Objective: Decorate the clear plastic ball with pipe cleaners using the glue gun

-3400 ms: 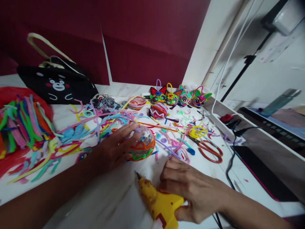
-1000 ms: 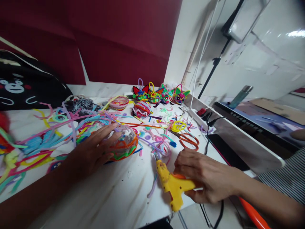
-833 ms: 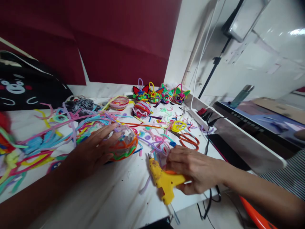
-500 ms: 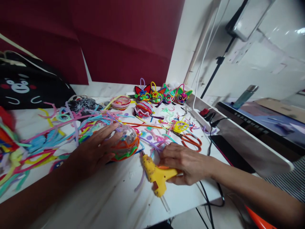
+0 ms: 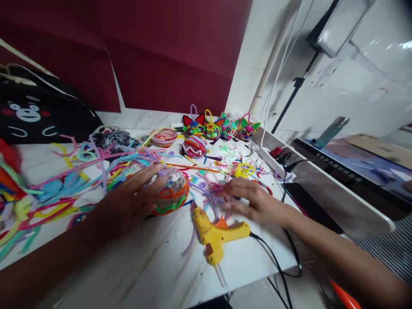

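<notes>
A clear ball (image 5: 174, 189) wrapped with orange and green pipe cleaners sits on the white table, with my left hand (image 5: 135, 197) resting on its left side, fingers spread. My right hand (image 5: 246, 199) hovers over loose purple and pink pipe cleaners; its fingers are curved and apart, and it holds nothing visible. Just in front of it the yellow glue gun (image 5: 219, 236) lies on its side, nozzle towards the ball, its orange trigger and whole handle showing. Orange scissors (image 5: 264, 187) are mostly hidden behind my right hand.
Colourful pipe cleaners (image 5: 64, 184) cover the left of the table. Several decorated balls (image 5: 195, 147) stand at the back, near a power strip (image 5: 276, 159). A black cable (image 5: 270, 253) runs from the glue gun over the right edge. A black bag (image 5: 41, 111) is back left.
My right hand has let go of the glue gun and moved up and away from its handle, over the pipe cleaners and scissors. My left hand has stayed on the ball.
</notes>
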Available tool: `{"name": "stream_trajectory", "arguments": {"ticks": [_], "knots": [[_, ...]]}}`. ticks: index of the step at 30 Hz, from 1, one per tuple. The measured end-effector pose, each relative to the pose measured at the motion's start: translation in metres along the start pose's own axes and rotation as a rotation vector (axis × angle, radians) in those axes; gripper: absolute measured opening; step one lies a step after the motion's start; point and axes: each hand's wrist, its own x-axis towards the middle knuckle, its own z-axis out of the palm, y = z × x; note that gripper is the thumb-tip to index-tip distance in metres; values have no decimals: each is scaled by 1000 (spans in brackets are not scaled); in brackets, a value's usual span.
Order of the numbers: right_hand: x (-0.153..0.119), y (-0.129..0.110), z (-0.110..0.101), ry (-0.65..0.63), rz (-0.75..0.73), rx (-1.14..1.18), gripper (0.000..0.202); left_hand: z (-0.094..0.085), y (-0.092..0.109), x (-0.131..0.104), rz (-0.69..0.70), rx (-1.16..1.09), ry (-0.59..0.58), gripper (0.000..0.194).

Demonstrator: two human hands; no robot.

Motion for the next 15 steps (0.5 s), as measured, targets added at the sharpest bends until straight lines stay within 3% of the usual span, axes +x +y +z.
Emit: {"name": "stream_trajectory", "arguments": {"ticks": [2, 6, 15], "knots": [[14, 13, 1, 32, 17, -22, 20, 0, 0, 0, -10, 5, -3, 64], [45, 33, 10, -149, 116, -146, 21, 0, 1, -1, -28, -20, -3, 59], [83, 45, 24, -350, 208, -230, 20, -3, 2, 0, -23, -13, -15, 58]]}}
